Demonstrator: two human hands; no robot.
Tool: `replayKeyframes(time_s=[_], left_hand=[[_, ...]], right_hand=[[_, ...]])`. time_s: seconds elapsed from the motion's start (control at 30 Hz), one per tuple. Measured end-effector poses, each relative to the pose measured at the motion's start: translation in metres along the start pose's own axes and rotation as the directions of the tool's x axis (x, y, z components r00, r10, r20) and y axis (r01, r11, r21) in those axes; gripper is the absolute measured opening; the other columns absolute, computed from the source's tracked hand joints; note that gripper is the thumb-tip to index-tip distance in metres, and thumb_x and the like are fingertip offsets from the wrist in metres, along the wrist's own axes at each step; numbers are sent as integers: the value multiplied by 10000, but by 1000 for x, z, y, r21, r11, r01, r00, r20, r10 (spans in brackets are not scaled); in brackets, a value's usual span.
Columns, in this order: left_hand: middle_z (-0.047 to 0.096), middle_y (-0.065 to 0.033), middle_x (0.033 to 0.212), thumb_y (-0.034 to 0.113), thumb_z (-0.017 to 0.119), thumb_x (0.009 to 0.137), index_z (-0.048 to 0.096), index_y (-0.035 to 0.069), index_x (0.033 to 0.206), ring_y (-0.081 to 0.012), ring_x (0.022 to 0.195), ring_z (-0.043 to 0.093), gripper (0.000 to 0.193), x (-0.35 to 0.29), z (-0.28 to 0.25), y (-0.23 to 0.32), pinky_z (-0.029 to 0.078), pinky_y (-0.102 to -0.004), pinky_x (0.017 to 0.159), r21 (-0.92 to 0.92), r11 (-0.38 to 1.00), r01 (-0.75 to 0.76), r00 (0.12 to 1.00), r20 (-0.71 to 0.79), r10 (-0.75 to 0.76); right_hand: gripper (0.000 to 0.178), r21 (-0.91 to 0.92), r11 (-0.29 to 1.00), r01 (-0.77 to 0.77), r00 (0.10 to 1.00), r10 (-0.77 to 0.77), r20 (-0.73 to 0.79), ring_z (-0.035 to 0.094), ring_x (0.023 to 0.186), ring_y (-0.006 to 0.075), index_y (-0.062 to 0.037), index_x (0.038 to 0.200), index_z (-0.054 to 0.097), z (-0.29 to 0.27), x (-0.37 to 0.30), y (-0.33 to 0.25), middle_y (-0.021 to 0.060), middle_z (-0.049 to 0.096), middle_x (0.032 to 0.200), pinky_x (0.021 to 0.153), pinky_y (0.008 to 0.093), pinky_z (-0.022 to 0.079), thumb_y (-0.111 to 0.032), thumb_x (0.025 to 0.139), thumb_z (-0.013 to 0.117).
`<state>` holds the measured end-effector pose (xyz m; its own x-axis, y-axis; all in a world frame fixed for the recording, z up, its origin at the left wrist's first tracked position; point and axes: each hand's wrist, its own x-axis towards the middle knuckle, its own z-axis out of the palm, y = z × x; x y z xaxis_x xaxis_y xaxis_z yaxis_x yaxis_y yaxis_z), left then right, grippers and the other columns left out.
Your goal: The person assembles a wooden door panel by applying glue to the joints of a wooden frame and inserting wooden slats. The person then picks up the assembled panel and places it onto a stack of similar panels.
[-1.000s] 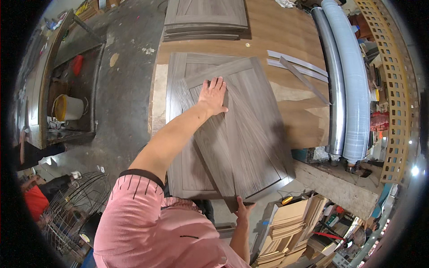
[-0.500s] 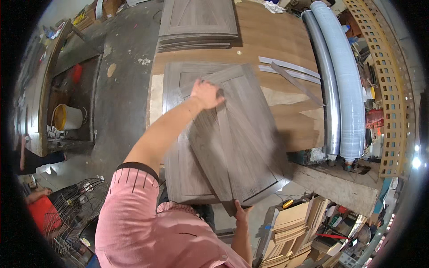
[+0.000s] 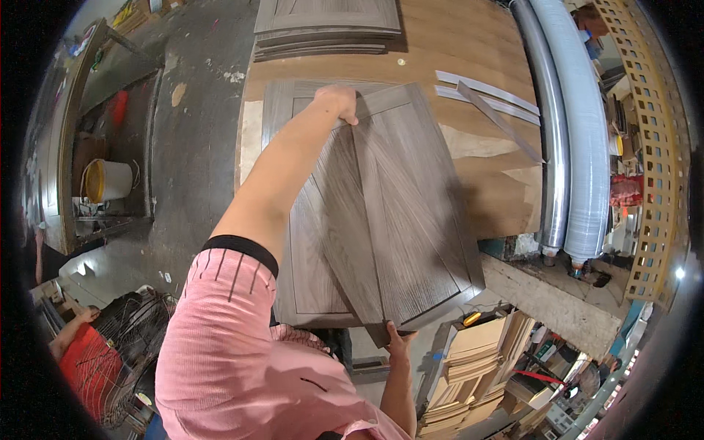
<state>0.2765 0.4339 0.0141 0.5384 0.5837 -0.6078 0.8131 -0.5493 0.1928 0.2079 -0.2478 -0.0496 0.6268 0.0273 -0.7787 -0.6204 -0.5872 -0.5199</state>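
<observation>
A grey wood-grain cabinet door point(image 3: 418, 198) with a framed panel lies at an angle over a second cabinet door point(image 3: 308, 271) of the same finish. My left hand point(image 3: 337, 103) is curled over the far left corner of the upper door; part of its fingers is hidden. At the near corner, my right hand point(image 3: 398, 339) grips the upper door's edge, thumb on top. The upper door's near end reaches past the lower door's near edge.
Behind lies a stack of similar doors point(image 3: 326, 26) on the brown tabletop point(image 3: 462, 37). Pale strips point(image 3: 488, 99) lie right, beside two long wrapped rolls point(image 3: 576, 139). Boards point(image 3: 469, 359) stand near right. A bucket point(image 3: 110, 181) and a wire fan cage point(image 3: 132, 359) are left, with another person's hand point(image 3: 88, 314).
My left hand has slid from the upper door's face to its far left corner and curled there. My right hand keeps its hold at the near corner. The view has shifted slightly.
</observation>
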Motion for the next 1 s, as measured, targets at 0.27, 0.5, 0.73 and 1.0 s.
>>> replayKeyframes(time_s=[0.27, 0.5, 0.73, 1.0], left_hand=[[691, -117, 1226, 445, 858, 735, 649, 55, 1202, -327, 1157, 650, 643, 4, -1, -9, 532, -443, 951, 31, 998, -52, 999, 12, 52], [640, -112, 1339, 415, 844, 765, 555, 116, 1372, -318, 1258, 593, 735, -17, 6, -16, 494, -462, 1001, -192, 981, -27, 998, -60, 15], [277, -192, 1600, 413, 692, 863, 451, 132, 1456, -370, 1492, 248, 699, -100, 117, -3, 215, -601, 1189, -229, 923, -309, 765, -637, 98], [57, -193, 1672, 638, 493, 936, 203, 86, 1594, -337, 1554, 54, 907, -205, 207, 47, 23, -585, 1239, -48, 902, -430, 857, -335, 391]], right_hand=[[1139, -86, 991, -104, 995, 103, -17, 507, 1283, 384, -248, 1587, -10, -8, -1, -4, 176, 376, 1527, 781, 541, 556, -216, 829, 840], [1066, -121, 990, 76, 995, -67, 81, 491, 1289, 382, -224, 1566, 64, -13, 12, 12, 171, 361, 1528, 811, 590, 521, -238, 832, 837], [1073, -77, 997, 7, 998, -2, 57, 438, 1335, 378, -256, 1566, 61, -4, 16, -1, 132, 318, 1563, 856, 636, 482, -260, 827, 839], [1059, 2, 1000, 10, 999, -10, 44, 400, 1359, 372, -194, 1553, 114, -11, 0, 9, 148, 319, 1555, 958, 619, 436, -255, 806, 862]])
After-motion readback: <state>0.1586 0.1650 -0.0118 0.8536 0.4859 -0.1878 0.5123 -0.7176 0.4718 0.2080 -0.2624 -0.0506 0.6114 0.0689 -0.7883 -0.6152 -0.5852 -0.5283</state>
